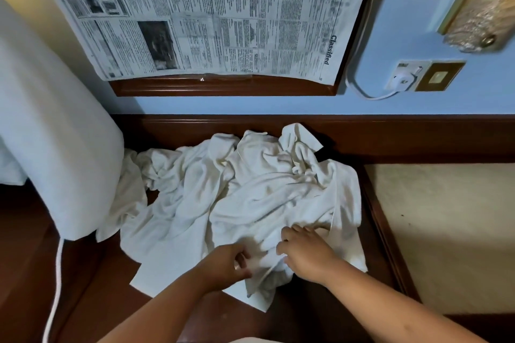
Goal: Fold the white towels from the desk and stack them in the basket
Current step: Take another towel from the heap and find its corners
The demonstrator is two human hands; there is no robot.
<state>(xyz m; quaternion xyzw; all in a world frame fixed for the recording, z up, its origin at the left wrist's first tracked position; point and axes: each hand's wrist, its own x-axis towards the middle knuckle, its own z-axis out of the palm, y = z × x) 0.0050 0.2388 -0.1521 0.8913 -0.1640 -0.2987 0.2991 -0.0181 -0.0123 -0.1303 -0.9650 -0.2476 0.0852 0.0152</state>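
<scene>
The towels (250,189) lay in one tangled heap on the counter (306,315), reaching back to its rear rail. The left hand (228,263) had its fingers (242,259) curled, pinching a fold at the heap's near edge. Just beside it, the right hand (306,255) clutched a bunch of cloth. No basket showed. With the layers so twisted together, lifting one towel would likely drag a second along or sweep others off the counter.
</scene>
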